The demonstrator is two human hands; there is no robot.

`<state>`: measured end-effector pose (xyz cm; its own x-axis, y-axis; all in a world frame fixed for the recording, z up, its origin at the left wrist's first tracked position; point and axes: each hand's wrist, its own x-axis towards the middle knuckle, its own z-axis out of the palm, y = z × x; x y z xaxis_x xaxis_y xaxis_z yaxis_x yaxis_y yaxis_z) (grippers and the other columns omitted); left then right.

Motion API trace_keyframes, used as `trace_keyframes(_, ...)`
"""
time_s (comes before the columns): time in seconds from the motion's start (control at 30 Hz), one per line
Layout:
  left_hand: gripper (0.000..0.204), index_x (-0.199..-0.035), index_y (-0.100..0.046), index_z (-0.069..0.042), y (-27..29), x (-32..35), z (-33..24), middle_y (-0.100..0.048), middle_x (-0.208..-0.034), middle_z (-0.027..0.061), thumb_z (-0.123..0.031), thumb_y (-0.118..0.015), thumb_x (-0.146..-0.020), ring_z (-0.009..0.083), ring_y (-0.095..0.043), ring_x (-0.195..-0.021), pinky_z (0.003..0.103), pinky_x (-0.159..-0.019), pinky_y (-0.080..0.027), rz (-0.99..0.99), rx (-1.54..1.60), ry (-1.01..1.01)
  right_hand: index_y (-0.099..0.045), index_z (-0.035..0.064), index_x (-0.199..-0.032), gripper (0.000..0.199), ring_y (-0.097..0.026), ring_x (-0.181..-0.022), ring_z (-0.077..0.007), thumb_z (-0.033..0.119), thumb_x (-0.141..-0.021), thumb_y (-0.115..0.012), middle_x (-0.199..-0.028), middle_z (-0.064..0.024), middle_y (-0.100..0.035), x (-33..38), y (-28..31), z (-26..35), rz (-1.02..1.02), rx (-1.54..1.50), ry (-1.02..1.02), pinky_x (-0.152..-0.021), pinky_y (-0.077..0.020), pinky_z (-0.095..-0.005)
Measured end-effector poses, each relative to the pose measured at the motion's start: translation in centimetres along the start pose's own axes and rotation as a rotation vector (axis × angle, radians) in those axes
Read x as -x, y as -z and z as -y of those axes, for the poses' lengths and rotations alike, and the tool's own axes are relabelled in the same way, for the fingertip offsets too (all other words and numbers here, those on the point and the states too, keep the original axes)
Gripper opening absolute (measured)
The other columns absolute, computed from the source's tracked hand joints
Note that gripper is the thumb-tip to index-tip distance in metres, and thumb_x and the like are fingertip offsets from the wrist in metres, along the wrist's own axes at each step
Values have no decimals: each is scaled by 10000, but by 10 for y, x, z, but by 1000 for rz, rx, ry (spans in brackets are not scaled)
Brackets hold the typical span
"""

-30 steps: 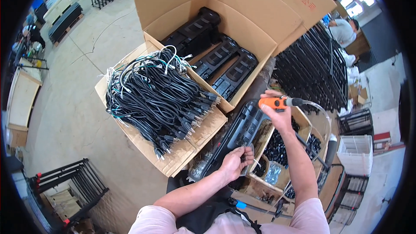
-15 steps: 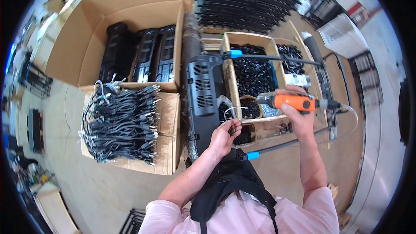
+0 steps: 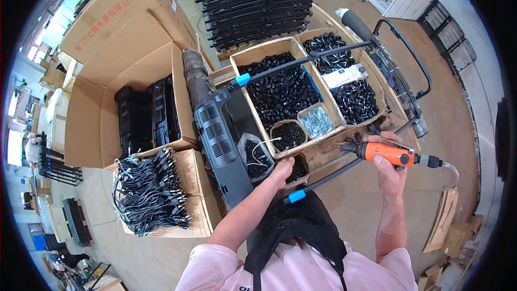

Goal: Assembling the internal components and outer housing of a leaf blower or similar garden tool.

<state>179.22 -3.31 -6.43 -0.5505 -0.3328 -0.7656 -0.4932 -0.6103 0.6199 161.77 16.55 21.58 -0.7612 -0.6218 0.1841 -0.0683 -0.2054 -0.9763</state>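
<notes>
My right hand (image 3: 389,167) grips an orange air screwdriver (image 3: 385,154); its bit points left, above the near tube of a black metal frame (image 3: 342,171). A clear hose (image 3: 451,170) runs from its back end. My left hand (image 3: 284,172) reaches down at the edge of a round tub of small black parts (image 3: 298,168), its fingertips hidden there. Left of it lies a black plastic housing with vent slots (image 3: 218,140), joined to the frame. A white cable (image 3: 259,144) sticks out beside the housing. Blue tape (image 3: 296,196) wraps the tube near my left forearm.
Beyond my hands is a wooden box (image 3: 240,83) of black fittings and screws (image 3: 316,122). At left, bundled black cables (image 3: 151,191) lie on cardboard, with an open carton (image 3: 86,124) of black housings behind. Stacked black frames (image 3: 258,5) stand at the back.
My left hand has moved from the white cable's end into the round tub. The screwdriver has shifted right and nearer, away from over the wooden box. The view has turned.
</notes>
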Motion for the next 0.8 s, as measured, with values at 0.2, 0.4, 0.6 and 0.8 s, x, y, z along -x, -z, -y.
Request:
trace_keyframes(0.2, 429, -1315, -628, -10, -32, 18, -51, -672, -1107, 100, -370, -480, -1133, 166, -633, -956, 341, -791, -526, 88, -217, 7, -574, -31, -1334, 557, -695, -1127, -249, 83, -828, -777, -1204, -194, -728, -40, 54, -35, 12, 48, -78, -1032, -542, -409)
trace_keyframes(0.4, 314, -1187, -697, -19, -34, -40, -94, -699, -935, 60, -288, -565, -1092, 154, -639, -783, 325, -746, -549, -127, -213, -272, -575, -27, -1341, 565, -695, -1113, -242, 67, -821, -774, -1209, -186, -725, -83, 81, -73, 43, 6, -195, -1028, -548, -400)
trace_keyframes(0.6, 381, -1326, -608, -106, -25, -131, -148, -646, -1175, 189, -223, -693, -974, 420, -667, -1126, 496, -958, -548, -669, -677, -492, -581, -3, -1358, 573, -686, -1113, -195, 85, -838, -804, -1214, -138, -725, -125, 77, -111, 111, 31, -373, -1008, -551, -363)
trace_keyframes(0.8, 450, -1352, -555, -131, -45, -173, -164, -526, -1270, 230, -292, -728, -970, 449, -651, -1127, 534, -925, -590, -582, -1095, -458, -576, 10, -1362, 572, -684, -1107, -185, 74, -847, -814, -1214, -133, -723, -152, 72, -150, 218, 21, -426, -1002, -556, -354)
